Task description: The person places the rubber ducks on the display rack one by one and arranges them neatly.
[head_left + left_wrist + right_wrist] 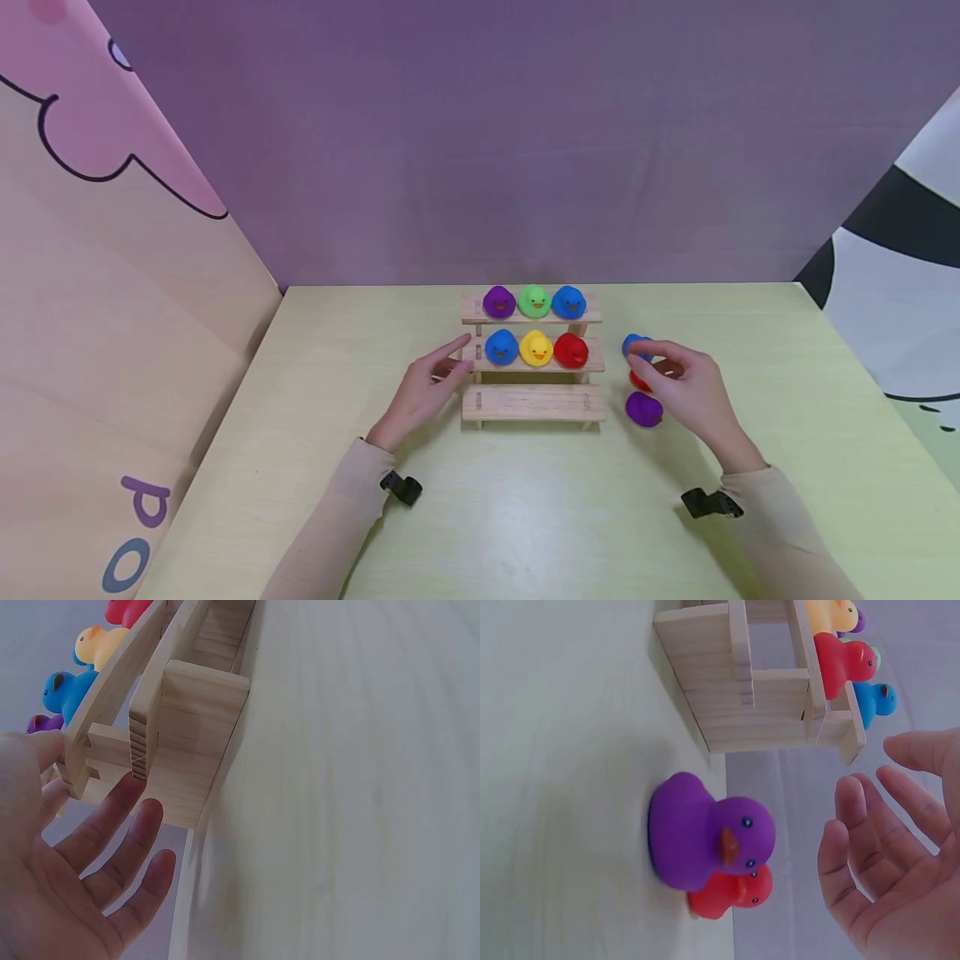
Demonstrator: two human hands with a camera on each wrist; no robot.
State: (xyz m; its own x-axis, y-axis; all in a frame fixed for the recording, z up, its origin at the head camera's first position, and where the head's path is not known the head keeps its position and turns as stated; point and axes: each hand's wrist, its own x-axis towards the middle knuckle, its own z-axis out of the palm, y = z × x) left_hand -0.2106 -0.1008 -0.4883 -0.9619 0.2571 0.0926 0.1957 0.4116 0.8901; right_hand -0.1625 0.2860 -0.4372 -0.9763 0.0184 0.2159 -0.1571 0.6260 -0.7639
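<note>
Purple duck (pixel 705 836) lies just below right fingers (pixel 862 825).

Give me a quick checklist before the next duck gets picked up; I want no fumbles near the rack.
1. Right hand empty, fingers relaxed: ok.
2. Purple duck upright on the table, free to reach: ok.
3. Red duck right behind it, touching or not: cannot tell.
4. Bottom shelf bare: ok.
5. Left hand at the rack, fingers straight: ok.
6. Blue duck partly hidden by fingers: cannot tell.
</note>
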